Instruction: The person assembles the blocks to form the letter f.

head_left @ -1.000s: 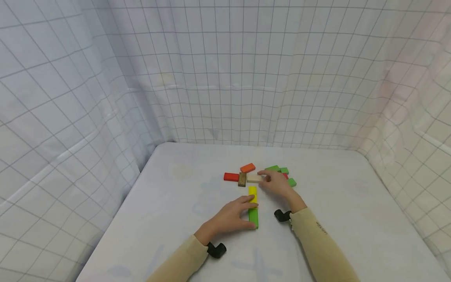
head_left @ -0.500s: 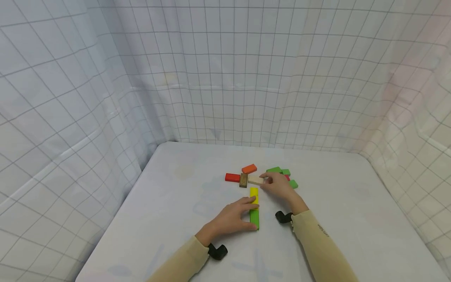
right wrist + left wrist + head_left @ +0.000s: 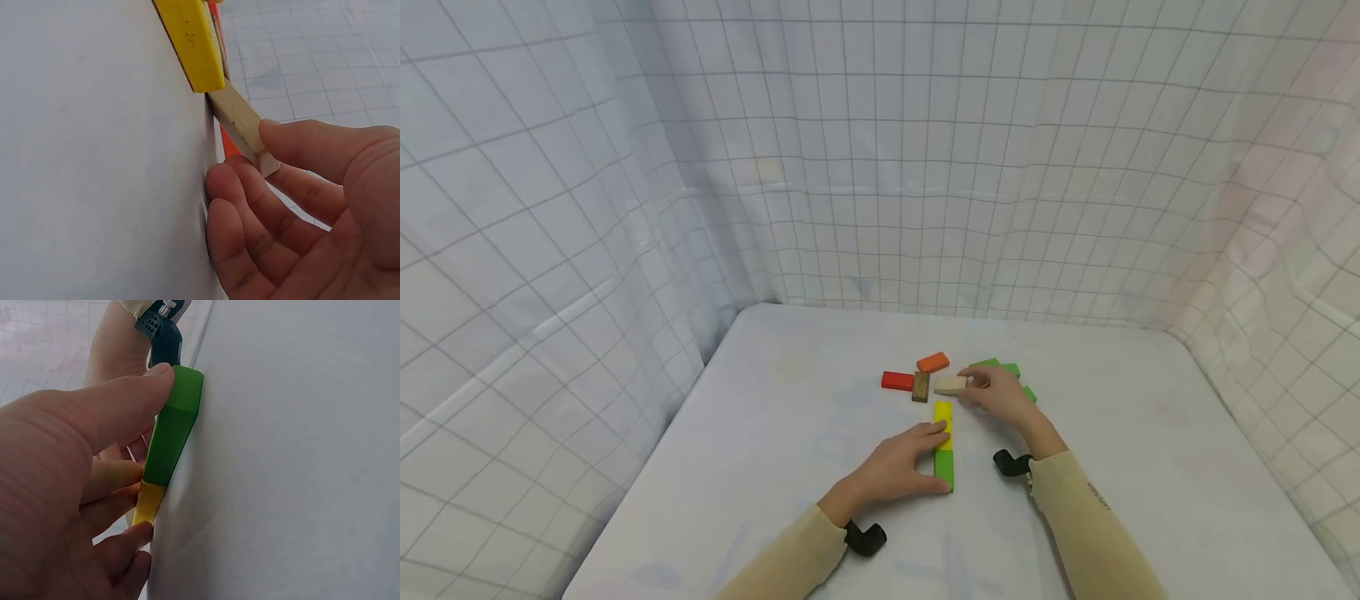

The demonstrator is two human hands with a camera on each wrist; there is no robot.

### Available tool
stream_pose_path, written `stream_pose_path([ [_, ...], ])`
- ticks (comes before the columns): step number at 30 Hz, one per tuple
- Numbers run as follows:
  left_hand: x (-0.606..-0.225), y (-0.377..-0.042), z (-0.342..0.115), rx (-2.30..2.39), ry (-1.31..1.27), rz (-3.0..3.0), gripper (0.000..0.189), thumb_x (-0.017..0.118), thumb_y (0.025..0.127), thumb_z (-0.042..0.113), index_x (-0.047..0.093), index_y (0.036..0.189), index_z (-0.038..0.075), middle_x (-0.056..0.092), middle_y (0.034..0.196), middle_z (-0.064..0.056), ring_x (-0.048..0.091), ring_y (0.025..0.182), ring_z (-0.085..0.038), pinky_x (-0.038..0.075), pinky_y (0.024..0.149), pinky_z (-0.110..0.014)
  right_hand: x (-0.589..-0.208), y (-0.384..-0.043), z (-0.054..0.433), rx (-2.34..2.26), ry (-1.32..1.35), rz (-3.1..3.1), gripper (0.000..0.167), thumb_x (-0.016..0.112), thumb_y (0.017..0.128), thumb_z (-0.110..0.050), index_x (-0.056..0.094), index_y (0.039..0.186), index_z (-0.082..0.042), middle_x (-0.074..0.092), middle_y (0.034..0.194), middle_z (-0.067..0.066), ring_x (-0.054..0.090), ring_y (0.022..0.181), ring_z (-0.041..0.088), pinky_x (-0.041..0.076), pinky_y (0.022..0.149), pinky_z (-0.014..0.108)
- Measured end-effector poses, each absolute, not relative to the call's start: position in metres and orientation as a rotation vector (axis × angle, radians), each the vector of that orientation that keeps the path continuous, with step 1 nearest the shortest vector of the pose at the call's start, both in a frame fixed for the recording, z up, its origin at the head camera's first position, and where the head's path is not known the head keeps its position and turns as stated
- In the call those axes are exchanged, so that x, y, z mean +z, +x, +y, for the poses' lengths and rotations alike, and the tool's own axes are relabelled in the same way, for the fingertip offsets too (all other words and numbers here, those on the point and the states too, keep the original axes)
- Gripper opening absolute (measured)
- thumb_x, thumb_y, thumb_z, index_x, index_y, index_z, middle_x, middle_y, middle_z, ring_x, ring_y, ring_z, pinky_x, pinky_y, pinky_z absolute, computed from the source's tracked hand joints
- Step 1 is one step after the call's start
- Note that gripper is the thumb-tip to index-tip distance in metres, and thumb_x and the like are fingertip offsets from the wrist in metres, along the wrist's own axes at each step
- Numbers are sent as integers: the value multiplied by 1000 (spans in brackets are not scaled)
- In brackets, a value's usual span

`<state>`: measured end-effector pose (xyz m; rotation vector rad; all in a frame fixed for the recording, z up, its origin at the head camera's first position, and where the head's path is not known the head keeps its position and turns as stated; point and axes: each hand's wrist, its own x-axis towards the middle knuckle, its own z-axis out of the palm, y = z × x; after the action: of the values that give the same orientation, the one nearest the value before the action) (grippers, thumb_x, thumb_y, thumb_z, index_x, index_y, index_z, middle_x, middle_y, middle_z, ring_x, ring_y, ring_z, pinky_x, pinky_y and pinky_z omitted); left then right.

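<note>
Through the head camera I'm watching the left hand (image 3: pixel 887 467) resting with its fingers well spread. Its thumb is touching the near end of a green block (image 3: pixel 944 473), and its fingertips are lying on a yellow block (image 3: pixel 943 412) set end to end with it on the white table (image 3: pixel 760 433). Farther off, the right hand (image 3: pixel 998 396) is pinching the right end of a pale wooden block (image 3: pixel 950 385). A dark brown block (image 3: pixel 921 387) is sitting just left of that, apart from it, with a red block (image 3: pixel 897 381) lying against its other side. An orange block (image 3: pixel 933 362) is lying slantwise beyond, and green pieces (image 3: pixel 988 363) are peeking out behind the right hand.

From the left wrist I'm seeing the thumb touching the green block's near end while the other fingers are bending toward the yellow one.

From the right wrist I'm seeing the thumb pressing on the pale wooden block, fingers curling on its other side; I'm not managing to tell whether it is touching the table.
</note>
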<state>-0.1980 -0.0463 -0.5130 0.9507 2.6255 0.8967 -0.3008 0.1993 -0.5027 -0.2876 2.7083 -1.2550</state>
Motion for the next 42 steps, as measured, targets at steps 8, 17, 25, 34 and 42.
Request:
stream_pose_path([
  [8,-513,-198,-47,905,966,2616,79,73,88,54,44,154,21,31,162,9,30,147,-14,33,115,-44,-501,-301,197,-1430,-244,2618,40,71,92,-15,67,131,-16,66,114,11,65,80,21,56,66,33],
  [17,-514,-196,-48,887,998,2617,78,71,90,54,43,154,19,30,162,8,31,147,-15,33,115,-43,-505,-302,197,-1560,-250,2613,44,63,92,-9,65,135,-17,62,126,16,62,73,24,51,62,33],
  [25,-514,-197,-48,852,996,2624,78,69,91,54,42,155,19,29,163,8,31,147,-15,34,114,-44,-503,-304,193,-1601,-204,2577,36,58,98,-11,68,131,-20,61,129,14,62,91,24,53,75,35],
  [34,-515,-198,-47,827,1014,2634,78,67,92,56,41,156,20,28,163,8,31,147,-14,34,114,-43,-507,-307,191,-1600,-278,2604,33,58,100,-10,67,131,-15,61,128,19,65,85,23,54,70,32],
  [42,-513,-196,-47,843,1024,2640,78,67,92,56,41,155,19,28,163,8,31,147,-16,35,113,-44,-510,-311,185,-1572,-309,2662,42,69,90,-5,67,131,-12,63,118,18,63,83,23,54,66,32],
])
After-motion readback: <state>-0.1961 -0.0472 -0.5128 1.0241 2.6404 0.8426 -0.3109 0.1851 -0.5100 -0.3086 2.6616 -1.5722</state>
